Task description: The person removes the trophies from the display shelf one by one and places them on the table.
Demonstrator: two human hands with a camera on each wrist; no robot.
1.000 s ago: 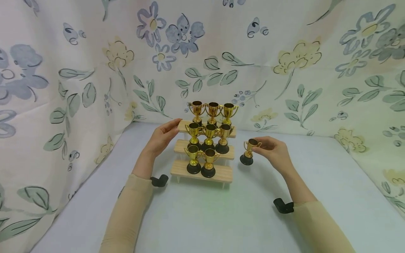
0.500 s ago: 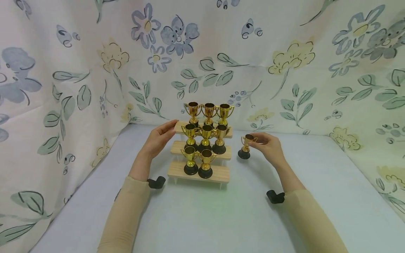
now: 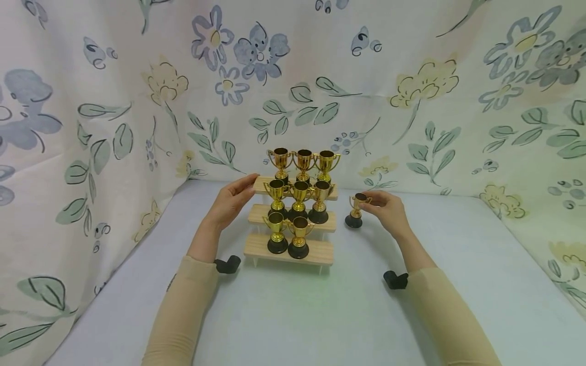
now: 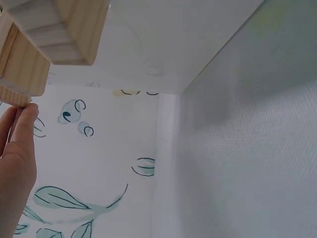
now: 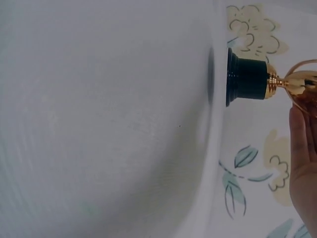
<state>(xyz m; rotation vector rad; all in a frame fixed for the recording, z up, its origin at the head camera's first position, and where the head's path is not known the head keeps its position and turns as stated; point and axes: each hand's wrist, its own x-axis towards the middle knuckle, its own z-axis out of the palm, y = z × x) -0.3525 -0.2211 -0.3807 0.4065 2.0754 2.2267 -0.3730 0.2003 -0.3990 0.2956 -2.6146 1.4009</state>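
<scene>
A three-tier wooden display stand (image 3: 318, 250) carries small gold trophy cups on black bases. Its back and middle tiers hold three each. Two trophies stand on the front tier, at its left and middle. At the left end of the back tier, my left hand (image 3: 229, 203) holds the board between thumb and fingers; in the left wrist view its fingertips (image 4: 30, 110) meet the wood's end. My right hand (image 3: 389, 212) pinches another trophy (image 3: 357, 211) by its cup, upright, right of the stand. The right wrist view shows this trophy's black base (image 5: 247, 78) slightly above the table.
The stand rests on a white table (image 3: 293, 315). A floral curtain (image 3: 357, 117) surrounds the table at the back and sides. Each wrist wears a black camera mount. Bare board shows at the right end of the front tier.
The trophy in my right hand has moved slightly left and back, lower toward the table. My left hand stays at the stand. The head view has shifted a little.
</scene>
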